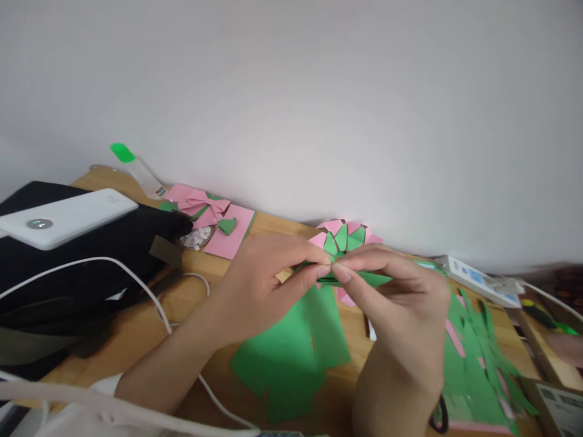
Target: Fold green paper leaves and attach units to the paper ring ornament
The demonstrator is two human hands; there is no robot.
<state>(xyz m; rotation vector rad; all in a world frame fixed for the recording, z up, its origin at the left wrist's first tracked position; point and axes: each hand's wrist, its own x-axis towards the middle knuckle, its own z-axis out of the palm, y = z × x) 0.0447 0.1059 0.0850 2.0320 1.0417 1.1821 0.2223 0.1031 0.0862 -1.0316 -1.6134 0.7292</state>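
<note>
My left hand (268, 282) and my right hand (401, 297) meet above the wooden table, thumbs and forefingers pinched on a folded green paper (373, 279). Its pointed end sticks out to the right, beneath my right fingers; my fingertips hide its middle. Just behind my hands lies a ring of folded pink and green pieces (339, 233), partly covered by them. Flat green paper sheets (291, 352) lie below my hands on the table.
A white power bank (68, 218) rests on a black bag (27, 267) at the left. Pink paper (230, 233) lies behind my left hand. Green strips (473, 358) and a power strip (478, 280) are at right. White cables (132, 273) cross the left side.
</note>
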